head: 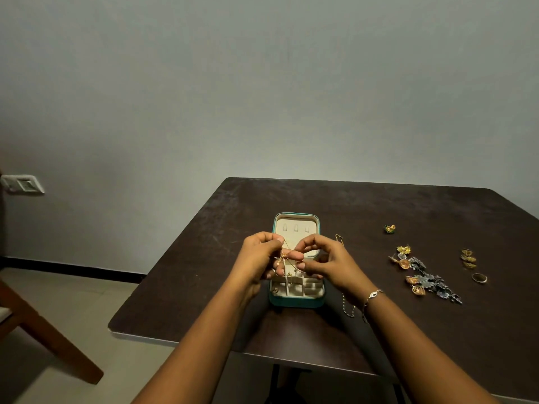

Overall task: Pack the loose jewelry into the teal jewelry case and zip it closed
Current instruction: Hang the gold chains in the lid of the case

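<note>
The teal jewelry case (297, 301) lies open on the dark table, its cream lid flat at the far side and cream compartments near me. Both hands hover over the case's middle. My left hand (258, 262) and my right hand (326, 262) pinch a thin gold chain (287, 253) between their fingertips, and it dangles into the case. A black-and-gold beaded chain (339, 239) lies on the table just right of the case, partly hidden under my right wrist. Loose jewelry sits further right: a silver leaf necklace with gold earrings (424, 278), gold rings (468, 258), and a bangle ring (479, 277).
A small green-and-gold earring (389, 228) and a yellow flower piece (404, 248) lie at the right. The table's left edge (163, 275) drops to the tiled floor. A wooden chair leg (49, 342) stands at lower left. A wall switch (23, 184) is on the left wall.
</note>
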Demonstrator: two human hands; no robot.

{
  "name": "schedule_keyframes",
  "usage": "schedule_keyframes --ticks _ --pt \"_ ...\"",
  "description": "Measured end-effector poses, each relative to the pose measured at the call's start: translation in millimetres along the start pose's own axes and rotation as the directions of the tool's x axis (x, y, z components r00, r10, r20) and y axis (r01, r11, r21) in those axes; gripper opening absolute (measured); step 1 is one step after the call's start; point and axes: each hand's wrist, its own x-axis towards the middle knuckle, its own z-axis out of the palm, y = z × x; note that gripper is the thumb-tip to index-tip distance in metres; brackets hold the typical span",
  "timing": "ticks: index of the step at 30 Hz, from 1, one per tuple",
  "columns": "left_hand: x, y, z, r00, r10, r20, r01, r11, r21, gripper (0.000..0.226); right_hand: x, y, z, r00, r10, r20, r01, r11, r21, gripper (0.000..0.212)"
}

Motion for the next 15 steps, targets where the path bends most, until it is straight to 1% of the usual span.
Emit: schedule_keyframes --ticks 3,6,9,15 --pt "0.3 -0.2 0.8 1.0 -0.007 -0.005 0.007 1.0 0.0 0.009 1.8 3.0 1.1 1.0 0.008 -0.003 -0.008 1.0 0.016 0.017" --pt "1.6 0.0 -0.1 1.0 -0.015 -0.012 0.014 0.999 -0.036 0.01 1.5 2.7 0.4 1.0 0.008 -0.002 -0.008 0.998 0.062 0.015" --pt "2.6 -1.0 -1.3 1.0 -0.012 -0.024 0.012 0.999 -0.037 0.01 2.3 0.4 -1.1 1.0 -0.014 -0.019 0.016 0.998 0.058 0.015" --pt "4.3 -3.6 -2.2 0.998 -0.047 -0.05 0.047 0.999 0.006 0.01 4.5 -9.0 -9.1 0.994 0.023 -0.103 -0.001 0.98 0.201 0.016"
